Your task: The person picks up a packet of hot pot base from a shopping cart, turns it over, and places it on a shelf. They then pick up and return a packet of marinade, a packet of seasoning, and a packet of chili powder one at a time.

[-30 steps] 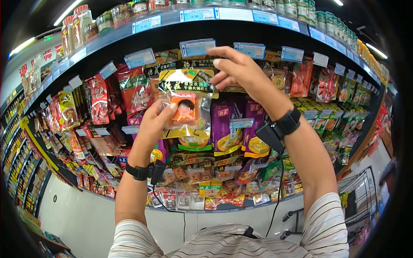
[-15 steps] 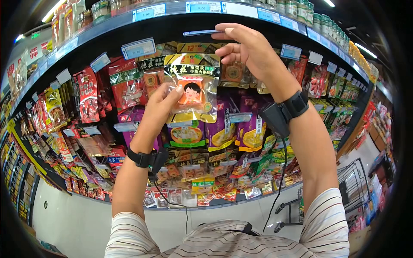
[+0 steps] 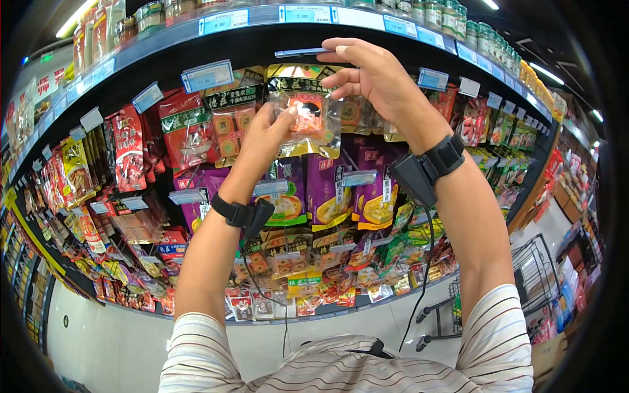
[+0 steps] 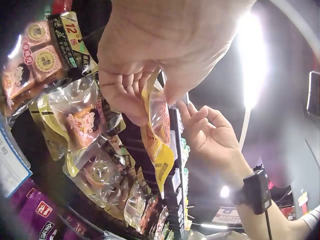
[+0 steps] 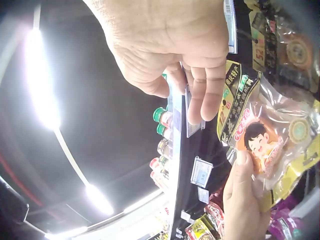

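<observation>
My left hand [image 3: 265,134] pinches the side edge of a clear-and-gold hot pot seasoning packet [image 3: 306,128], thumb on its front, fingers behind. A cartoon child with black hair is printed on the packet. It stands upright in front of the top row of hanging packets; the left wrist view shows the packet [image 4: 161,145] nearly edge-on. Above it, my right hand [image 3: 380,82] holds a blue-and-white price tag [image 3: 298,52] between thumb and fingers. The tag is tipped up, almost flat in the head view. Similar packets [image 4: 82,125] hang behind the left hand.
Purple packets [image 3: 327,190] hang in the row below, with price tags sticking out. A shelf edge [image 3: 262,26] with jars runs overhead. Red packets [image 3: 187,128] hang to the left. At the lower right stands a shopping cart [image 3: 534,275]; cables hang from both wrist cameras.
The right hand has taken hold of the price tag and tipped it up. The left hand has moved the packet up and right, closer to the hanging row.
</observation>
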`<state>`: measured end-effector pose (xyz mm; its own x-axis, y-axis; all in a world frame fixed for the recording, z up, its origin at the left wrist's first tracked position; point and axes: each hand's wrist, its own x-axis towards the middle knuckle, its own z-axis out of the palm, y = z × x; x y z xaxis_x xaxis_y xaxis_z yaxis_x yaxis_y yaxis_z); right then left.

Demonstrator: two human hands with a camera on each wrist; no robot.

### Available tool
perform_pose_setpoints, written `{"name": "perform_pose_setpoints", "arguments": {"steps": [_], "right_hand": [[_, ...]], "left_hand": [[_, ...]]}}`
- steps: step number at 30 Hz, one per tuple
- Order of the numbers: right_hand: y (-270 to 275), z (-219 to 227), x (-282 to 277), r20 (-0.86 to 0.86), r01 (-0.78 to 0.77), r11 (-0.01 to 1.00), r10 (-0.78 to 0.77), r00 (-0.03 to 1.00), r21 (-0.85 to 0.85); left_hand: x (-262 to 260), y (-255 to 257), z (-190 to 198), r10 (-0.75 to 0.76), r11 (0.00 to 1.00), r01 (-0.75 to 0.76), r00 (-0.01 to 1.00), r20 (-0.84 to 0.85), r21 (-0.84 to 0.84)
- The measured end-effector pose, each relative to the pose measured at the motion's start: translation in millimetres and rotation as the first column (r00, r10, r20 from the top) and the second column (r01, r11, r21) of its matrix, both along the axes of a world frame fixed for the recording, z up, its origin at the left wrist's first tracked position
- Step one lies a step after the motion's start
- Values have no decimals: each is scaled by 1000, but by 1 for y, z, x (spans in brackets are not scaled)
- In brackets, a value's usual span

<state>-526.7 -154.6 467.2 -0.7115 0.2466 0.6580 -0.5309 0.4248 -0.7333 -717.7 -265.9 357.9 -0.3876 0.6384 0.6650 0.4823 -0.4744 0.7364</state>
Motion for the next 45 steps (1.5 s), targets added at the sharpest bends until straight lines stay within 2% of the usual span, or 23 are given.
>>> {"name": "perform_pose_setpoints", "arguments": {"steps": [3,6,18,24,25,28,29,30,32,34,36,37,38,39,40,42,44,45], "right_hand": [[0,0,0,4,-8,1000,8,1000,-15],[1,-2,0,-10,-14,1000,14,1000,-2],[3,-7,2,2,-44,999,44,999,2],[3,-14,2,30,-51,998,52,998,-30],[3,-17,2,37,-55,997,57,998,-45],[3,-29,4,49,-63,994,68,996,-94],[1,-34,7,47,-63,992,69,997,-113],[-1,-40,10,43,-61,989,68,997,-131],[2,-58,18,57,-57,986,66,996,-156],[0,-78,34,103,-51,976,74,992,-213],[0,-108,56,116,-73,972,101,988,-224],[1,-125,71,183,-69,965,117,976,-251],[-2,-140,87,244,-58,953,135,960,-296],[-4,-157,103,281,-47,958,129,951,-282],[-5,-179,120,292,-55,939,161,943,-339],[-1,-216,156,490,23,937,161,857,-348],[1,-252,197,481,45,924,156,863,-379],[3,-266,220,512,102,912,129,849,-398]], "left_hand": [[-6,5,0,55,998,-55,998,-15,-10],[-7,10,-5,86,995,-86,996,6,49],[-19,20,-15,34,990,-36,999,14,133],[-44,28,-7,137,983,-141,990,-36,-117],[-48,31,-7,198,971,-207,977,-75,-123],[-48,32,-11,232,962,-240,970,-76,-132],[-46,31,-11,316,932,-334,939,-137,-142],[-46,28,-13,324,933,-342,934,-149,-114],[-46,23,-23,326,937,-342,929,-174,-74],[-21,-1,-17,470,866,-500,818,-332,-3],[-1,-18,-27,385,920,-345,885,-260,187],[18,-32,-27,466,885,-421,811,-355,200],[34,-40,-37,401,914,-365,878,-260,176],[62,-49,-46,432,900,-398,869,-241,180],[82,-52,-62,410,907,-396,908,-89,142],[98,-58,-102,347,938,-343,922,-170,54],[128,-45,-146,153,981,-158,987,-49,-116],[152,-33,-165,144,970,-146,989,-24,-197]]}}
